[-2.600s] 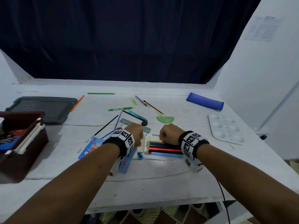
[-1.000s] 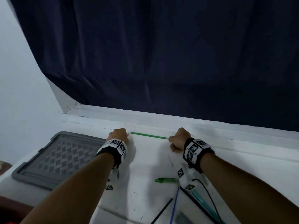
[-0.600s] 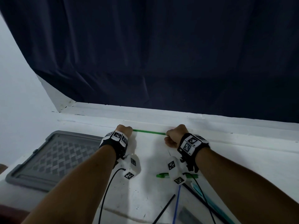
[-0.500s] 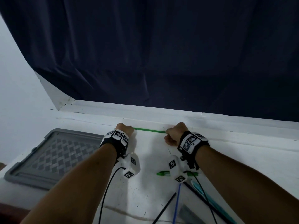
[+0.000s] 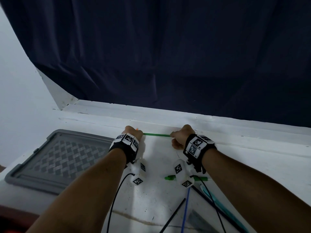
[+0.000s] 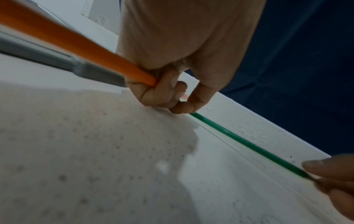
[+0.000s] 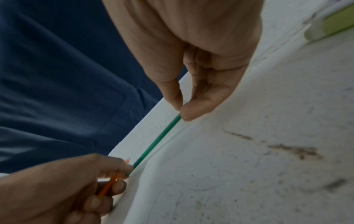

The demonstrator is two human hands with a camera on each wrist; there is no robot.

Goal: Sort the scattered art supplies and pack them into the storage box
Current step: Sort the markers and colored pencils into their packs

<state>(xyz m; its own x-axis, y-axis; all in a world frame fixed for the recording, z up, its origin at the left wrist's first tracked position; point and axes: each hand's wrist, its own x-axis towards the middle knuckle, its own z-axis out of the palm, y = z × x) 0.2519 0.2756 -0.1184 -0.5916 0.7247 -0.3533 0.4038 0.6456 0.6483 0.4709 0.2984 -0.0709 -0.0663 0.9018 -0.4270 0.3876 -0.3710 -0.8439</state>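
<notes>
A thin green pencil [image 5: 156,134] lies along the back ledge of the white table [image 5: 159,195]. My left hand [image 5: 133,132] is at its left end, and my right hand [image 5: 180,137] is at its right end. In the left wrist view, my left hand [image 6: 172,98] grips an orange pencil [image 6: 67,44] in its curled fingers while thumb and forefinger close on the green pencil [image 6: 249,146]. In the right wrist view, my right hand [image 7: 182,112] pinches the green pencil [image 7: 159,139] between thumb and forefinger, and the orange pencil [image 7: 107,188] shows in the other hand.
A grey lid [image 5: 55,158] lies flat at the left. A green pen [image 5: 170,177], a blue pencil [image 5: 186,211], a black brush [image 5: 173,216] and a teal pen [image 5: 222,209] lie nearer to me. A dark curtain [image 5: 168,56] hangs behind the ledge.
Both hands left the coloured pencil set and reached to the table's back. The left hand now holds an orange pencil. Over the last second both hands closed on the green pencil's ends.
</notes>
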